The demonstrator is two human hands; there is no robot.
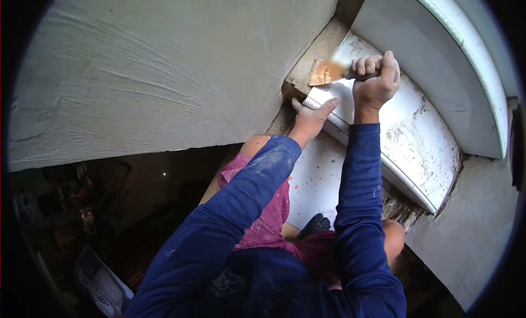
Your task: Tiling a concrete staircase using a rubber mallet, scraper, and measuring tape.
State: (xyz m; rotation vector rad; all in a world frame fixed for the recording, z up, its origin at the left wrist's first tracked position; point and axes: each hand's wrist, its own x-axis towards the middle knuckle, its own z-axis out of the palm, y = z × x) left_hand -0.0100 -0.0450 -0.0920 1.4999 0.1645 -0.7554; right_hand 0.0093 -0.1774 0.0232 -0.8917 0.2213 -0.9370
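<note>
My right hand [376, 79] is closed round the handle of a trowel [324, 72]. Its flat, orange-brown blade points left, over the left end of a white stair tread tile [402, 123]; the part between blade and fist is blurred. My left hand [313, 119] lies at the tile's front left corner, thumb and forefinger spread apart and touching its edge. Its other fingers are mostly hidden. Grey-brown smears and crumbs dirty the tile's top.
A grey plastered wall [148, 71] slopes along my left. Another white step [438, 49] with a rounded edge rises beyond the tile. Below, a white lower step [315, 178] carries orange crumbs and my dark shoe [315, 225]. Rough mortar [402, 202] shows under the tile.
</note>
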